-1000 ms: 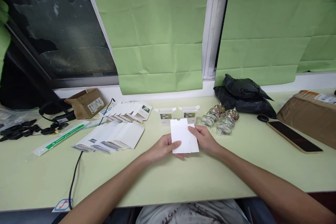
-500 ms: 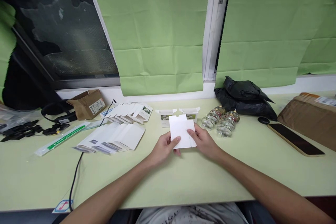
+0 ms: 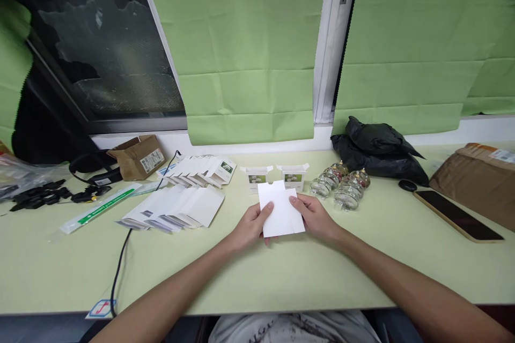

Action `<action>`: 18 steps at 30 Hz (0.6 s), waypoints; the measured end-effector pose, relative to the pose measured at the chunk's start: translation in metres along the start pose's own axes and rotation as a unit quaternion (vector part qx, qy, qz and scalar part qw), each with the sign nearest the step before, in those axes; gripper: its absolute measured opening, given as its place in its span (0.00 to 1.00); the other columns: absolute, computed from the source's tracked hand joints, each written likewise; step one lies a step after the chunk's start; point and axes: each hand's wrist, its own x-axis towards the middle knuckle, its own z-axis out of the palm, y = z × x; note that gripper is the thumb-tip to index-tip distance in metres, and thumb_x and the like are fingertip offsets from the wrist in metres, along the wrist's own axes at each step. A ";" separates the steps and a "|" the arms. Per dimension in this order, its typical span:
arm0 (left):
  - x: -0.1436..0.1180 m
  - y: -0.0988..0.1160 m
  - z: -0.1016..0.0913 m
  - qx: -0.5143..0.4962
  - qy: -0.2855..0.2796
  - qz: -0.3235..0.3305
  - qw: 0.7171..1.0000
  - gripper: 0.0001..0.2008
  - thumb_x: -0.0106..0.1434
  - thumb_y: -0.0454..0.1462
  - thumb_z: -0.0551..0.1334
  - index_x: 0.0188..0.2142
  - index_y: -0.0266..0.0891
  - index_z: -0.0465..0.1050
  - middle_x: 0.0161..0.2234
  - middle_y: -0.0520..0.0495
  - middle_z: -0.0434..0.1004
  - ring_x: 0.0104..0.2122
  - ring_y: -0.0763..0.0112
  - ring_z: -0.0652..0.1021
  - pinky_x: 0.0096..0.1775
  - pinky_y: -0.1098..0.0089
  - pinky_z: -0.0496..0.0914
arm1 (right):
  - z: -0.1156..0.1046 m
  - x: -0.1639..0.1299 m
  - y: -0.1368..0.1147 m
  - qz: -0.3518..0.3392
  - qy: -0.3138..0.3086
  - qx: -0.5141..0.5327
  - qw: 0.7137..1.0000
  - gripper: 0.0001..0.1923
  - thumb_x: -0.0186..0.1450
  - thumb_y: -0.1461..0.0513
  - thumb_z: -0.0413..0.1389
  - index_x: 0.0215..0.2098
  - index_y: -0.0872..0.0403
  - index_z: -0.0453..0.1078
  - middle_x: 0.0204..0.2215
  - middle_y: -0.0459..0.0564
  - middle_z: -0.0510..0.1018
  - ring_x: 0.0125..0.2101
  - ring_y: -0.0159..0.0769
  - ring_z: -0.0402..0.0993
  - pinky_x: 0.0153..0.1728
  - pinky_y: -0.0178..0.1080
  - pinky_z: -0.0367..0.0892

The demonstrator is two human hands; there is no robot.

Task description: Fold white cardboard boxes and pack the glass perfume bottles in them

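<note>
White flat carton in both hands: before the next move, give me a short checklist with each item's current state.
1. Left hand grips the white flat carton: ok.
2. Right hand grips its other edge: ok.
3. Carton lifted off the table: cannot tell.
4. Two open small boxes standing upright behind it: ok.
5. Glass jars apart from right hand: ok.
6. Carton opened into box shape: not ok, it looks flat.

The flat carton blank (image 3: pixel 280 210) is plain white. The table (image 3: pixel 257 273) is pale green, the blinds (image 3: pixel 249 43) are brighter green. The plastic bag (image 3: pixel 376 147) is black, the cardboard box (image 3: pixel 139 156) brown.
</note>
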 end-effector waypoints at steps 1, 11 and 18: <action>0.000 -0.001 -0.001 -0.017 0.011 0.003 1.000 0.27 0.73 0.57 0.56 0.44 0.36 0.77 0.28 0.43 0.82 0.24 0.65 0.78 0.29 0.67 0.70 | 0.000 0.001 0.001 -0.001 -0.003 -0.009 1.000 0.25 0.71 0.41 0.55 0.40 0.54 0.74 0.30 0.48 0.76 0.29 0.37 0.70 0.30 0.39 0.66; 0.003 -0.005 -0.003 0.048 0.044 0.091 0.994 0.27 0.73 0.53 0.59 0.63 0.40 0.71 0.57 0.41 0.79 0.49 0.55 0.79 0.54 0.58 0.72 | -0.010 0.001 -0.010 -0.098 0.052 -0.205 0.972 0.19 0.73 0.44 0.53 0.44 0.50 0.70 0.33 0.46 0.73 0.30 0.37 0.66 0.31 0.37 0.63; 0.006 0.001 -0.007 0.133 0.095 0.132 0.978 0.21 0.69 0.49 0.65 0.56 0.42 0.73 0.50 0.44 0.80 0.45 0.62 0.78 0.46 0.65 0.72 | -0.011 -0.001 -0.017 -0.168 0.037 -0.312 0.935 0.17 0.78 0.50 0.47 0.48 0.49 0.73 0.42 0.50 0.78 0.40 0.41 0.73 0.41 0.42 0.67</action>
